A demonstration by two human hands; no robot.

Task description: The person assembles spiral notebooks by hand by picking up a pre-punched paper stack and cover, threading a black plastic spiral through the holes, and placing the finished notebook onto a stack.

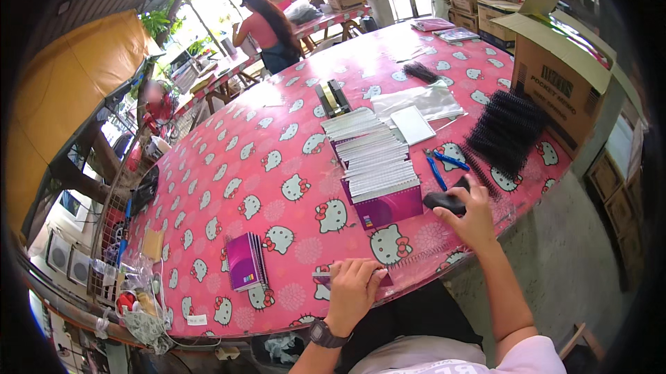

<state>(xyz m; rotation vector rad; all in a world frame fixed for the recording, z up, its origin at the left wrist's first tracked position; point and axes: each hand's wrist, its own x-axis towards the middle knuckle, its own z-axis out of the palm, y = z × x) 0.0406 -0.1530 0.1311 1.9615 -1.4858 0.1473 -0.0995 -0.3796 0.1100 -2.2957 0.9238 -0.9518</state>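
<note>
At the table's near edge, my left hand [355,289] is closed on a small purple notebook [383,279], which it mostly covers. A clear-looking spiral coil [420,255] stretches from near this notebook towards the right. My right hand [474,213] is closed around a soft-looking black object [447,200] whose kind I cannot make out. Just beyond it lie blue-handled pliers [446,163]. Left of that hand stands a long row of white paper pads [371,152] with purple covers. Several finished-looking purple spiral notebooks [247,262] are stacked farther left.
Black spiral coils [506,133] are heaped at the right beside an open cardboard box [565,76]. A tape dispenser [334,99], plastic sleeves [418,103] and a white pad [413,125] lie beyond the row. A plastic bag [147,315] sits at the left edge. Other people stand farther off.
</note>
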